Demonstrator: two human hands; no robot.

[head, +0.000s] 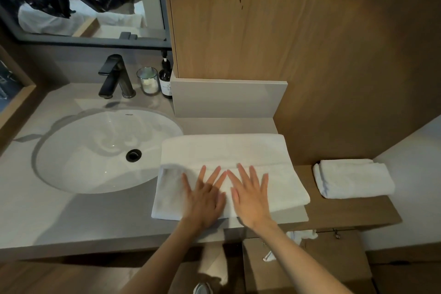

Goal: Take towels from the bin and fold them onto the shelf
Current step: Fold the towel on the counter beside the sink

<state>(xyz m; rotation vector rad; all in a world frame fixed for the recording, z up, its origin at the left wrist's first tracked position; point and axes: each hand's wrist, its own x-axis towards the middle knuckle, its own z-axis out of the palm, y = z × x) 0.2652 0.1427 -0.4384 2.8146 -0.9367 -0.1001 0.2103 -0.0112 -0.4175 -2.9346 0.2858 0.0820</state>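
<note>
Towel (229,150), part-folded, flat on counter (35,222) at 3 o'clock from sink (71,162). Left hand (202,196) and right hand (253,196) pressed flat on it, fingers (242,172) straight, spread, clamping nothing. Probably soft, light, floppy; best pinched at corners.

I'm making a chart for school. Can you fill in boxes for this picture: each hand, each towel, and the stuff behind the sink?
left hand: flat on the big towel, fingers spread
right hand: flat on the big towel, fingers spread
big towel: white, partly folded, on the counter right of the sink
small towel: white, folded, on the wooden shelf at the right
behind sink: black tap, glass, dark pump bottle
</note>
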